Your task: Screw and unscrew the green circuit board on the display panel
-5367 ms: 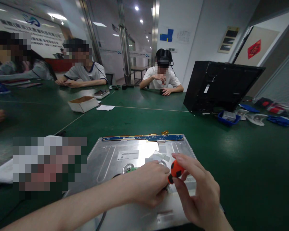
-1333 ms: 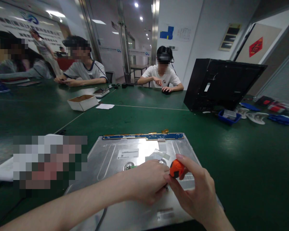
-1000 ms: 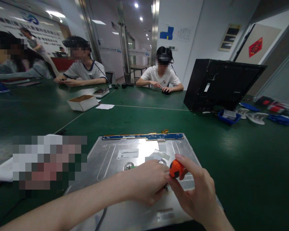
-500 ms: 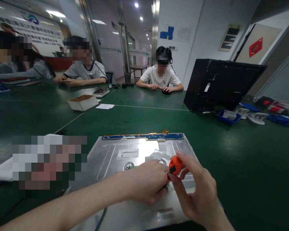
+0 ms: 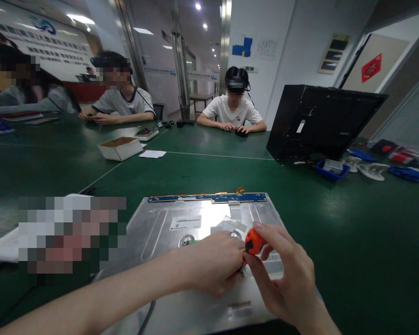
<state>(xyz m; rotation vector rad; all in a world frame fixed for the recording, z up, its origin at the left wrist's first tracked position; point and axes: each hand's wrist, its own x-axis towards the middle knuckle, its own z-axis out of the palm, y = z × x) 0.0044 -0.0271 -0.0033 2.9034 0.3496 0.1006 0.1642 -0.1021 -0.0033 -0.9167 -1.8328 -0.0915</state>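
A silver metal display panel (image 5: 160, 279) lies flat in front of me, with a narrow blue circuit board (image 5: 202, 198) along its far edge. Over its right half, my right hand (image 5: 286, 274) pinches the orange-and-black handle of a screwdriver (image 5: 254, 242) between thumb and fingers. My left hand (image 5: 216, 263) reaches across the panel, its fingers curled in at the lower part of the same screwdriver; the fingertips are mostly hidden. The screwdriver's tip cannot be made out. A white label (image 5: 185, 223) and a round metal boss (image 5: 187, 241) show beside my left hand.
A large black monitor casing (image 5: 321, 125) stands at the back right, near a blue tray (image 5: 332, 170). Further left are an open white box (image 5: 120, 149) and a paper (image 5: 152, 154). A cable (image 5: 146, 318) crosses the panel's near edge. Several people sit around the green table (image 5: 352, 242).
The orange handle has turned slightly in my right hand, its black marking shifted. Both hands stay in place. Across the table, a person's hand has moved a little.
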